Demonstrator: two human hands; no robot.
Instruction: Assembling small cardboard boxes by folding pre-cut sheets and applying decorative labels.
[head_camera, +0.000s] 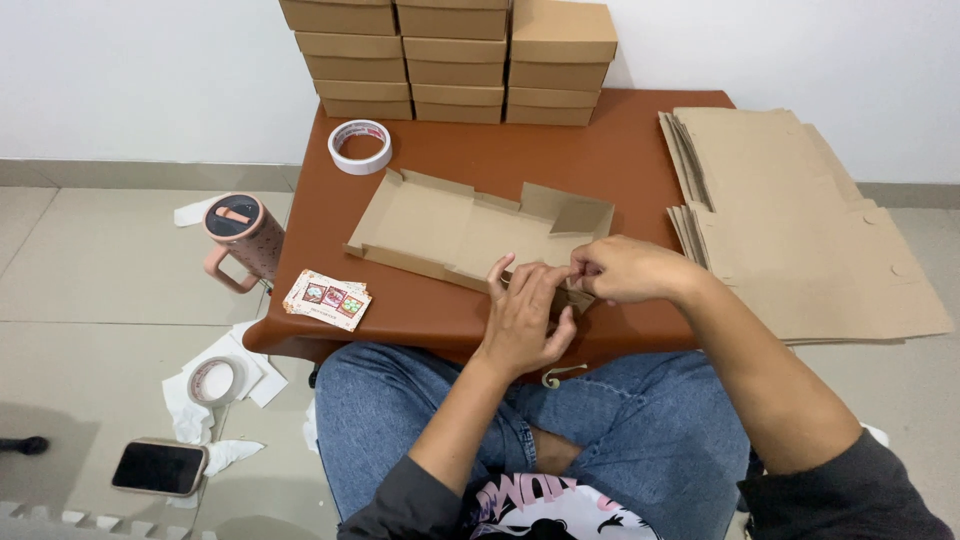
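From the head camera, a person sits cross-legged in jeans at a low brown table (480, 170). A half-folded cardboard box (470, 232) lies flat on the table's near half, its flaps partly raised. The left hand (525, 315) rests on the box's near right corner at the table edge, fingers stretched forward and held close together, pressing on the cardboard. The right hand (625, 270) meets it from the right, thumb and fingertips pinching a small flap of the same corner; the two hands touch.

At the far edge of the table, stacks of finished cardboard boxes (450, 60) stand against the wall, with a roll of white tape (360, 146) just in front of them. A small stack of picture cards (327, 299) lies at the table's near left corner. To the right, a pile of flat cardboard blanks (800, 220) lies beside the table. On the floor at left stand a pink lidded mug (243, 238), a second tape roll (216, 381) on scraps of white paper, and a phone (159, 467).
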